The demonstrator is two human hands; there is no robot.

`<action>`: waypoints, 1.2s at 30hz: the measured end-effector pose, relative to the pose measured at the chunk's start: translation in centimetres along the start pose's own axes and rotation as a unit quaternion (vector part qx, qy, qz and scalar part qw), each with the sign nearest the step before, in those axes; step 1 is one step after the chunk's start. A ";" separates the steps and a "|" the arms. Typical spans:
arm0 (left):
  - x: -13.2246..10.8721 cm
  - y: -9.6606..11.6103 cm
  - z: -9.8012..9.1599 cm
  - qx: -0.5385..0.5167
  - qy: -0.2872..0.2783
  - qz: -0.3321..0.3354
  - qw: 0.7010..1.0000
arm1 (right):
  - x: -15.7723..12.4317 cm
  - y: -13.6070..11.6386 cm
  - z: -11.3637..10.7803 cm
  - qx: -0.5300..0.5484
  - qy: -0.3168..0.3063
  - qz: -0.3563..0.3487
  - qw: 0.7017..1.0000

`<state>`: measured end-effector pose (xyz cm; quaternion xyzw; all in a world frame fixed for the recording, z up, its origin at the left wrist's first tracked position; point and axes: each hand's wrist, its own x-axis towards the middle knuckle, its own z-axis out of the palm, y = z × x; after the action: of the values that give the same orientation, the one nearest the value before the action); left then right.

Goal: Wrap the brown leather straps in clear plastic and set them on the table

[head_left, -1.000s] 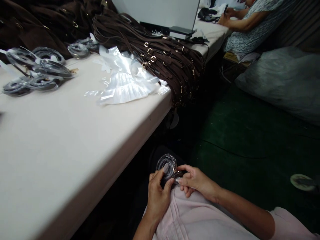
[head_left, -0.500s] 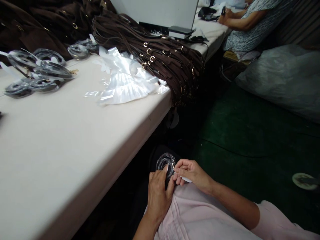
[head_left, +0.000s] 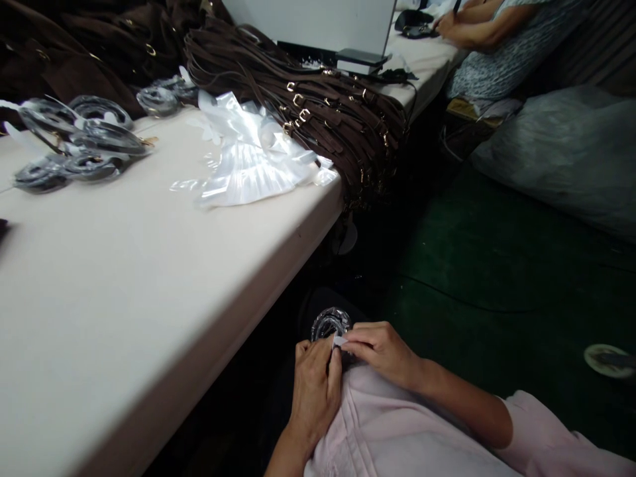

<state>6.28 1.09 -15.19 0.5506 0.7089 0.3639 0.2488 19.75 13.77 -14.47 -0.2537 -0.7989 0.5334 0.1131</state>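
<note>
On my lap lies a coiled dark strap in clear plastic [head_left: 330,320]. My left hand [head_left: 314,381] is closed on the coil's near side, its thumb along the edge facing my right hand. A small white tag or strip [head_left: 340,340] is pinched between the fingertips of my right hand [head_left: 381,346], right against the coil and beside the left thumb. The lower part of the coil is hidden behind my hands.
On the white table [head_left: 129,278] are wrapped coiled straps [head_left: 94,136], clear plastic bags [head_left: 253,162] and a pile of brown buckled straps [head_left: 318,106]. A co-worker's hand [head_left: 447,25] is at the far end. A large plastic sack [head_left: 561,156] and a wheel [head_left: 609,361] stand on the right.
My right hand has turned over and moved slightly left, bringing the white piece from under its fingers up to the coil. My left hand has stayed on the coil.
</note>
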 end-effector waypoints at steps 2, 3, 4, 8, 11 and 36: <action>0.0 -0.1 0.1 -0.016 0.006 -0.011 1.000 | 0.1 0.1 0.4 -0.062 0.041 -0.069 0.995; 0.0 -0.3 0.2 -0.027 0.008 -0.014 1.000 | 0.1 0.2 0.5 -0.073 0.056 -0.087 0.992; -0.1 -0.4 0.3 -0.038 0.010 -0.018 0.999 | 0.2 0.3 0.6 -0.073 0.067 -0.097 0.990; -0.2 -0.7 0.5 -0.064 0.047 -0.058 0.995 | 0.8 1.1 1.1 0.026 0.037 -0.102 0.994; -0.2 -0.8 0.6 -0.068 0.068 -0.108 0.990 | 1.0 1.7 1.6 0.102 0.030 -0.064 0.992; -0.7 -1.0 0.9 0.019 0.130 -0.047 0.990 | 1.7 0.6 3.3 0.032 0.075 0.072 0.994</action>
<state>6.54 0.50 -16.54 0.4694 0.7671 0.4069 0.1604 17.02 12.21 -16.51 -0.3460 -0.7505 0.5447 0.1424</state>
